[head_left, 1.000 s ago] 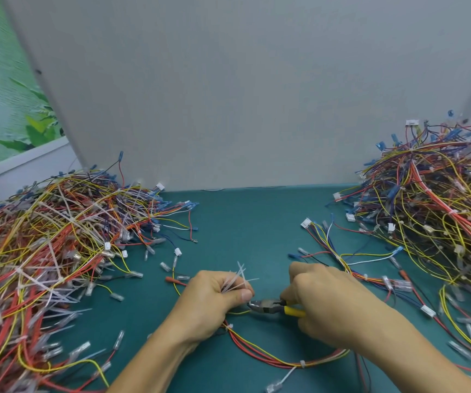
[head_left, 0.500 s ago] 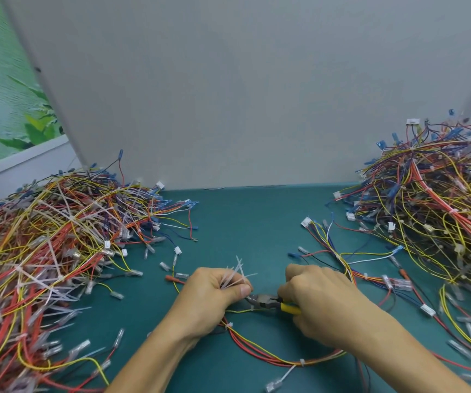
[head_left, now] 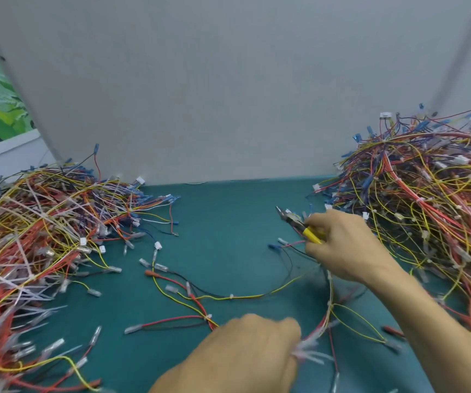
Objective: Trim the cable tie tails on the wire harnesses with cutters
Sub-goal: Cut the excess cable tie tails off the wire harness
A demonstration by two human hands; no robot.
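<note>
Between cuts: cutters (head_left: 299,226) held mid-right, harness (head_left: 230,296) lying loose on the tabletop (head_left: 228,222), centre frame.
Right hand (head_left: 348,248) grip curled round the yellow handles, nose pointing upper left, on no tie. Left hand (head_left: 245,353), bottom centre, grip pinching a tuft of pale tails (head_left: 311,354). Next cut, probably best: blades flush on the tie head, wires out of the nose, tail pinched so it can't fly. Left pile (head_left: 35,251) bristles with tails; right pile (head_left: 427,211) looks trimmed. Tuft blurred. Can't tell if blades are parted, or whether right fingers also hold wires.
</note>
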